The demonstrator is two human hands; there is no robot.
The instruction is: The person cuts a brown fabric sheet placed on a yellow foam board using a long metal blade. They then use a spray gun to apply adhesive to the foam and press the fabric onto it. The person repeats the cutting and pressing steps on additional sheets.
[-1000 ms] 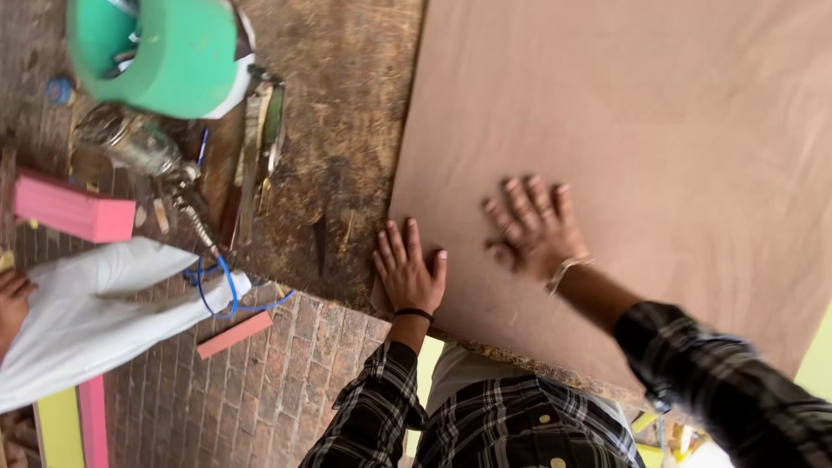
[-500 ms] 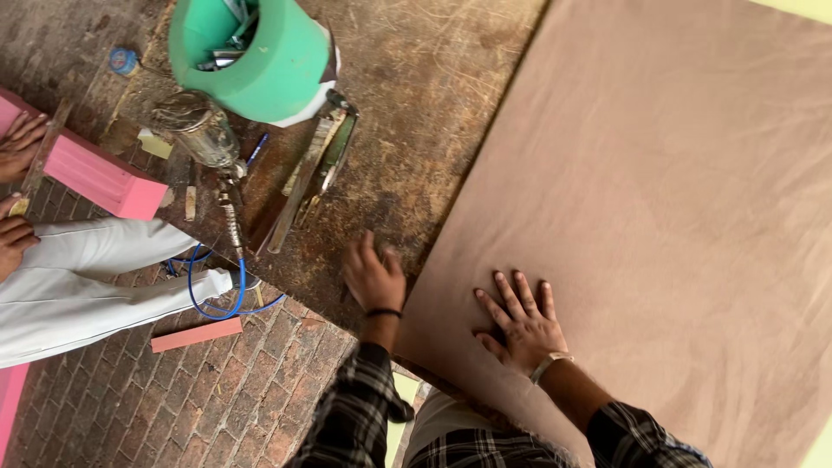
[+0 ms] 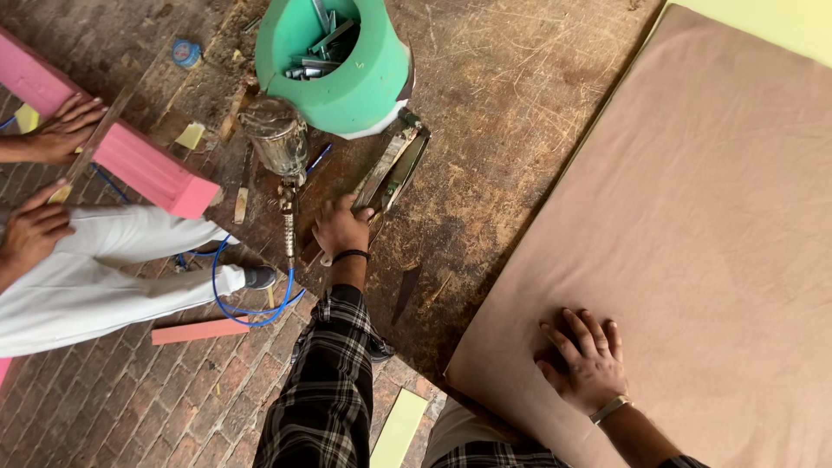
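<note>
1. The work surface is a scarred, stained wooden bench (image 3: 503, 130), seen from above; beside it the floor (image 3: 130, 407) is laid in reddish brick.
2. A large sheet of tan fabric (image 3: 693, 217) covers the bench's right part, with pale yellow foam (image 3: 780, 22) showing past its far corner.
3. A green tub (image 3: 347, 74) full of metal strips stands at the top, a spray gun (image 3: 279, 147) with a metal cup just beside it, its blue hose (image 3: 251, 308) looping down to the floor.
4. The left hand (image 3: 341, 227) curls around the end of a metal stapler (image 3: 394, 169) lying on the bench by the tub.
5. The right hand (image 3: 585, 364) lies spread and flat on the fabric near its lower edge.
6. A co-worker in white trousers (image 3: 113, 277) sits at left, both hands on a pink foam block (image 3: 130, 160).
7. Half a second ago the left hand rested empty on bare wood near the fabric's edge; it has since reached up to the stapler, while the right hand stays pressed on the fabric.
</note>
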